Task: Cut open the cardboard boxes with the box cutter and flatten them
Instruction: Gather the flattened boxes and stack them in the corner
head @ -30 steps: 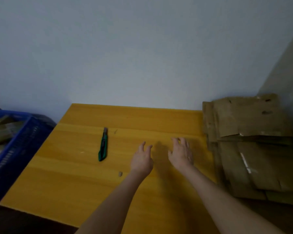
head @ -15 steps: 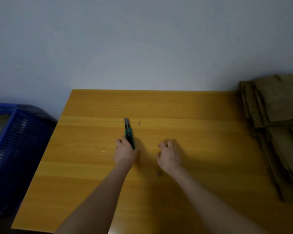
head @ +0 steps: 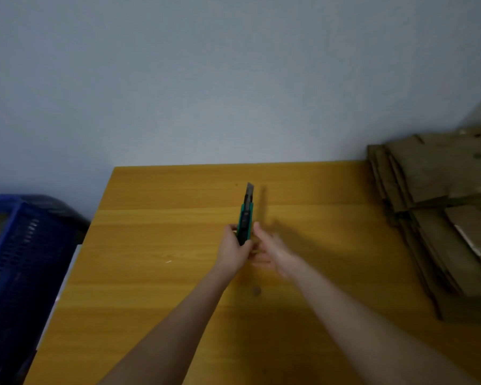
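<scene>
A green box cutter (head: 246, 215) with its grey blade pushed out points away from me, lifted above the wooden table (head: 161, 273). My left hand (head: 232, 250) grips its lower handle. My right hand (head: 271, 250) is at the handle's right side, thumb up along it, fingers touching the butt end; the hand is blurred. A stack of flattened brown cardboard boxes (head: 439, 218) lies on the table's right end.
A blue plastic crate (head: 17, 262) stands off the table's left edge, with some cardboard inside. A grey wall runs along the table's far edge. A small dark knot (head: 256, 290) marks the wood near my forearms.
My left hand reached the cutter on the table, then picked it up. The cutter now stands lifted with its blade out, and my right hand has come in against the handle.
</scene>
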`<state>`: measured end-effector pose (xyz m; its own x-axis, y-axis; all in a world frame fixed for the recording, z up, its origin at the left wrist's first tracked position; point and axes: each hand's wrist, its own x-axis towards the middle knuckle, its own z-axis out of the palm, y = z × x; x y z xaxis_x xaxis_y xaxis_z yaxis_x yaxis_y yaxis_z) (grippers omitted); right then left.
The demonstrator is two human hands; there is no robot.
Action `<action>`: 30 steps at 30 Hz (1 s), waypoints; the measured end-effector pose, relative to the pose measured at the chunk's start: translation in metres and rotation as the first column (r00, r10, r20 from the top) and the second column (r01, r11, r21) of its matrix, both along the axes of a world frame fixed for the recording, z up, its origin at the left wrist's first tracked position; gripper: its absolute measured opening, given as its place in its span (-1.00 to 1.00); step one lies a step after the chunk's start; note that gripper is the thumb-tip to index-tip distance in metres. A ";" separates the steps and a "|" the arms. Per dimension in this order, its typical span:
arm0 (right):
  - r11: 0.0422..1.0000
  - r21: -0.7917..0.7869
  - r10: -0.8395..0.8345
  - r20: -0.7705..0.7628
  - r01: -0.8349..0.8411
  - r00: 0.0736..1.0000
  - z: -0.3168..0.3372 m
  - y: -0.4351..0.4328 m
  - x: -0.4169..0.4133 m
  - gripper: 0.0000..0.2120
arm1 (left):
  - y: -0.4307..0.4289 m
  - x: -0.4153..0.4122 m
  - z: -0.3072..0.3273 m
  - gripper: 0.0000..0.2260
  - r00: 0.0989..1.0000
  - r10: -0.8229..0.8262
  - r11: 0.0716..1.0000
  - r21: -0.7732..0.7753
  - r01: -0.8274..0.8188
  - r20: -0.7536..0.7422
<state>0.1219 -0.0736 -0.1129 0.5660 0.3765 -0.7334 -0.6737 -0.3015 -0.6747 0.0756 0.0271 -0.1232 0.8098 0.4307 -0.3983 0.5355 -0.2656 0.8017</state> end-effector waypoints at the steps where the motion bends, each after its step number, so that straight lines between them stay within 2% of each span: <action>1: 0.997 0.054 -0.047 -0.039 0.049 0.998 0.008 -0.004 0.003 -0.56 | -0.010 0.002 0.008 -0.64 0.999 -0.040 0.998 0.050 0.039 0.026; 4: 0.968 0.144 -0.197 -0.062 0.204 0.978 0.026 -0.024 0.012 -0.62 | -0.035 0.006 0.023 -0.65 0.980 -0.165 0.962 0.239 0.135 0.110; 6: 0.947 0.213 -0.237 -0.049 0.242 0.970 0.034 -0.041 0.015 -0.67 | -0.044 0.009 0.035 -0.68 0.975 -0.186 0.958 0.243 0.152 0.125; 7: 0.950 0.224 -0.222 -0.011 0.219 0.975 0.038 -0.050 0.016 -0.70 | -0.048 0.011 0.041 -0.69 0.977 -0.160 0.971 0.199 0.130 0.140; 10: 0.954 0.257 -0.174 0.046 0.156 0.984 0.047 -0.072 0.018 -0.73 | -0.057 0.023 0.062 -0.70 0.986 0.028 0.995 -0.096 -0.012 0.162; 12: 0.948 0.275 -0.180 0.039 0.162 0.983 0.056 -0.078 0.015 -0.68 | -0.066 0.031 0.072 -0.71 0.986 0.053 0.980 -0.196 -0.022 0.156; 15: 0.974 0.171 -0.162 0.049 0.151 0.986 0.066 -0.083 0.008 -0.55 | -0.080 0.034 0.074 -0.72 0.984 0.043 0.955 -0.295 0.011 0.175; 18: 0.976 0.119 -0.184 0.017 0.181 0.983 0.068 -0.090 0.009 -0.38 | -0.091 0.032 0.071 -0.72 0.983 0.009 0.932 -0.359 0.057 0.182; 20: 0.980 0.064 -0.191 0.016 0.190 0.981 0.068 -0.095 0.010 -0.36 | -0.097 0.033 0.071 -0.72 0.984 -0.017 0.922 -0.377 0.085 0.179; 23: 0.983 0.013 -0.182 0.016 0.182 0.983 0.067 -0.101 0.009 -0.44 | -0.102 0.032 0.070 -0.71 0.985 -0.034 0.916 -0.390 0.098 0.168; 30: 0.968 0.133 -0.221 0.049 0.213 0.974 0.067 -0.103 0.002 -0.73 | -0.105 0.034 0.071 -0.67 0.992 0.032 0.919 -0.393 0.019 0.124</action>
